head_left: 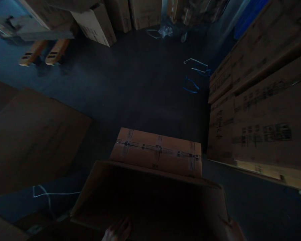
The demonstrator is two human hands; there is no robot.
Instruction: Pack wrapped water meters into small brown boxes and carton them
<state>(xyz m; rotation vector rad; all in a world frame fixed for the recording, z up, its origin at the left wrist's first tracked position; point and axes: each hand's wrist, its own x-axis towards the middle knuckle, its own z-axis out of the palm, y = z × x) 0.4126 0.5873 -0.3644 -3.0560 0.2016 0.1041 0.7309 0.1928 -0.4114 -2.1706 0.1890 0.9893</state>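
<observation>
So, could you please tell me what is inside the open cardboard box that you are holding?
The box interior is too dark to tell any contents. Only its taped flap shows, with both hands at the near edge.

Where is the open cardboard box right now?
In the head view the open cardboard box sits low and centre, gripped by the left hand and right hand, with stacked cartons to its right.

stacked boxes: dark print, unreadable | taped carton: tape marks, unreadable
</observation>
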